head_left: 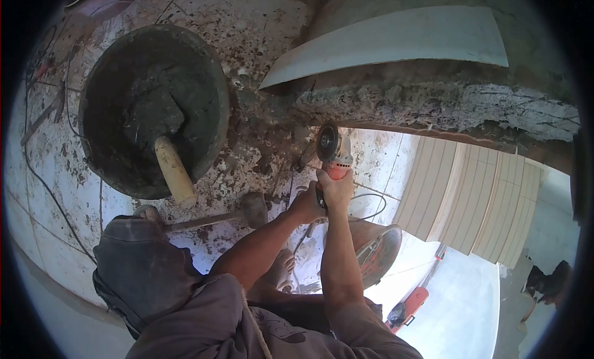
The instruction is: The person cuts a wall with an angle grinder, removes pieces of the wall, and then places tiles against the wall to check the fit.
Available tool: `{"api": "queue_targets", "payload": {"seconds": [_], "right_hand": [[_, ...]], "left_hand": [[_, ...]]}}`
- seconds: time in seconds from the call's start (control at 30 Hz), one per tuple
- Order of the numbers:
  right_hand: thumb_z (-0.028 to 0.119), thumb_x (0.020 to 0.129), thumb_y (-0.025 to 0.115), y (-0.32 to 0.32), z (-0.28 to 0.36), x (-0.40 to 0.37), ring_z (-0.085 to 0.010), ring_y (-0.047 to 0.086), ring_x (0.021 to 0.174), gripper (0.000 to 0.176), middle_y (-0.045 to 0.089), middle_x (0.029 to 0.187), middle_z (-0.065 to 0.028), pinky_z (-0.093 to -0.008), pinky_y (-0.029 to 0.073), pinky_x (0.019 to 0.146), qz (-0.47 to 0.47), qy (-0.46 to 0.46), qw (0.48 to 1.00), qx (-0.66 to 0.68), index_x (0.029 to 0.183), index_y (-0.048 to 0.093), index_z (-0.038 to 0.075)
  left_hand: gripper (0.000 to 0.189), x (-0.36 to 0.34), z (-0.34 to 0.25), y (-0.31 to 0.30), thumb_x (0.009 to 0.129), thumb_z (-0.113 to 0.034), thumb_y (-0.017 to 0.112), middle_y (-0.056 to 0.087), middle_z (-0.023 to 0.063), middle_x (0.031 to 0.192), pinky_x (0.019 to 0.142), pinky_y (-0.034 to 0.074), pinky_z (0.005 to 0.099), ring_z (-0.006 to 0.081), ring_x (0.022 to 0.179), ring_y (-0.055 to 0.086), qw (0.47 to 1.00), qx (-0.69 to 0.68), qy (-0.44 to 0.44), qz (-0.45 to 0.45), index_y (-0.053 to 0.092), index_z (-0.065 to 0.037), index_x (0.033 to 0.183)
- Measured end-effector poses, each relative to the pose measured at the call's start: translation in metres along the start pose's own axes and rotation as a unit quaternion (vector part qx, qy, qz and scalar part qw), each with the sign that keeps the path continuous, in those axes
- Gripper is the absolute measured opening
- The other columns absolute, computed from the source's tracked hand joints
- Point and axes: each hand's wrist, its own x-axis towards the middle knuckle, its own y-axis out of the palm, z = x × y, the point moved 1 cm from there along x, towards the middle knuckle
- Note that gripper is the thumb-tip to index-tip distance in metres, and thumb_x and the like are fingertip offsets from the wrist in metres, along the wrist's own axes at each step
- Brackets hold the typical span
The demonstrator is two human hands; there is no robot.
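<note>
An angle grinder (337, 165), orange and grey with a dark round disc at its front end, is gripped in both my hands. My right hand (336, 189) wraps round the grinder's body. Just beside it, my left hand (307, 203) closes on the tool's rear part, its fingers partly hidden. The disc (327, 142) points away from me, close to the rough mortared edge (396, 105) of a raised slab. Lying on top of that slab is a curved, pale tile piece (396, 40).
Left of me stands a black tub (216, 121) of wet mortar, with a wooden-handled trowel (174, 168) in it. A hammer (252, 210) lies by my foot. To the right are a bucket (377, 250), striped tiles (467, 195) and a red tool (408, 309). Cables cross the dirty floor.
</note>
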Motion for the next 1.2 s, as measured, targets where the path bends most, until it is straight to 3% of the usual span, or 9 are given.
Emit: {"api": "queue_targets", "payload": {"seconds": [0.1, 0.2, 0.27, 0.5, 0.6, 0.7, 0.87, 1.1, 1.2], "right_hand": [[0.038, 0.066, 0.079, -0.004, 0.001, -0.004, -0.0440, 0.063, 0.099, 0.068, 0.066, 0.102, -0.0266, -0.0469, 0.048, 0.087, -0.018, -0.035, 0.999, 0.033, 0.114, 0.052, -0.001], [0.037, 0.065, 0.079, -0.012, 0.001, -0.006, -0.0419, 0.064, 0.098, 0.066, 0.066, 0.103, -0.0254, -0.0460, 0.048, 0.086, -0.027, -0.044, 0.997, 0.053, 0.113, 0.053, -0.001], [0.034, 0.065, 0.080, -0.017, 0.004, -0.010, -0.0358, 0.064, 0.096, 0.064, 0.067, 0.104, -0.0213, -0.0422, 0.049, 0.086, -0.035, -0.050, 0.993, 0.097, 0.113, 0.056, -0.001], [0.036, 0.064, 0.080, -0.023, -0.003, -0.010, -0.0367, 0.065, 0.097, 0.065, 0.067, 0.102, -0.0223, -0.0433, 0.049, 0.086, -0.042, -0.060, 0.987, 0.142, 0.111, 0.056, -0.001], [0.033, 0.065, 0.080, -0.028, 0.002, -0.015, -0.0317, 0.065, 0.095, 0.061, 0.067, 0.104, -0.0198, -0.0405, 0.049, 0.086, -0.019, -0.049, 0.986, 0.155, 0.111, 0.058, -0.001], [0.034, 0.065, 0.080, -0.019, -0.007, -0.009, -0.0315, 0.065, 0.095, 0.063, 0.067, 0.104, -0.0206, -0.0404, 0.049, 0.085, -0.016, -0.025, 0.997, 0.076, 0.110, 0.058, -0.003], [0.037, 0.064, 0.079, -0.015, -0.014, -0.009, -0.0336, 0.065, 0.094, 0.063, 0.067, 0.101, -0.0217, -0.0411, 0.049, 0.085, -0.008, -0.029, 0.993, 0.112, 0.108, 0.058, -0.004], [0.036, 0.064, 0.079, -0.027, -0.005, -0.010, -0.0337, 0.066, 0.095, 0.062, 0.067, 0.100, -0.0220, -0.0414, 0.049, 0.085, -0.020, -0.021, 0.994, 0.107, 0.106, 0.057, -0.002], [0.042, 0.063, 0.079, -0.031, -0.004, -0.011, -0.0412, 0.064, 0.098, 0.070, 0.066, 0.101, -0.0273, -0.0460, 0.049, 0.086, -0.007, -0.032, 0.993, 0.113, 0.108, 0.053, -0.004]], "left_hand": [[0.094, -0.004, -0.006, -0.002, 0.061, -0.037, 0.087, 0.062, 0.0234, 0.114, 0.092, 0.048, 0.0425, 0.0382, 0.109, 0.062, 1.000, 0.013, 0.000, -0.002, 0.034, 0.003, 0.128], [0.090, -0.009, -0.015, 0.000, 0.062, -0.037, 0.086, 0.063, 0.0236, 0.112, 0.089, 0.049, 0.0432, 0.0393, 0.105, 0.063, 1.000, 0.030, 0.009, -0.004, 0.035, 0.002, 0.125], [0.084, -0.008, -0.011, 0.004, 0.060, -0.038, 0.087, 0.065, 0.0226, 0.103, 0.084, 0.051, 0.0470, 0.0420, 0.097, 0.064, 0.997, 0.046, 0.046, -0.045, 0.038, -0.004, 0.119], [0.084, -0.013, -0.019, 0.005, 0.060, -0.039, 0.087, 0.066, 0.0237, 0.102, 0.082, 0.051, 0.0487, 0.0438, 0.096, 0.065, 0.995, 0.066, 0.051, -0.050, 0.038, -0.003, 0.118], [0.085, -0.017, -0.020, 0.006, 0.060, -0.040, 0.087, 0.066, 0.0240, 0.100, 0.082, 0.051, 0.0484, 0.0434, 0.096, 0.065, 0.993, 0.083, 0.056, -0.055, 0.038, -0.003, 0.118], [0.086, -0.019, -0.017, 0.005, 0.060, -0.042, 0.087, 0.066, 0.0247, 0.100, 0.082, 0.052, 0.0480, 0.0430, 0.096, 0.065, 0.991, 0.110, 0.034, -0.069, 0.037, -0.002, 0.118], [0.088, -0.021, -0.017, 0.003, 0.062, -0.049, 0.084, 0.067, 0.0253, 0.099, 0.081, 0.052, 0.0475, 0.0430, 0.095, 0.065, 0.989, 0.125, 0.032, -0.073, 0.037, 0.001, 0.117], [0.088, -0.028, -0.044, -0.001, 0.065, -0.044, 0.083, 0.065, 0.0262, 0.105, 0.084, 0.051, 0.0481, 0.0423, 0.101, 0.064, 0.988, 0.144, 0.021, -0.056, 0.036, -0.001, 0.125], [0.086, -0.029, -0.047, -0.001, 0.065, -0.043, 0.083, 0.065, 0.0265, 0.105, 0.083, 0.051, 0.0485, 0.0422, 0.101, 0.064, 0.987, 0.151, 0.012, -0.057, 0.036, -0.002, 0.124]]}}
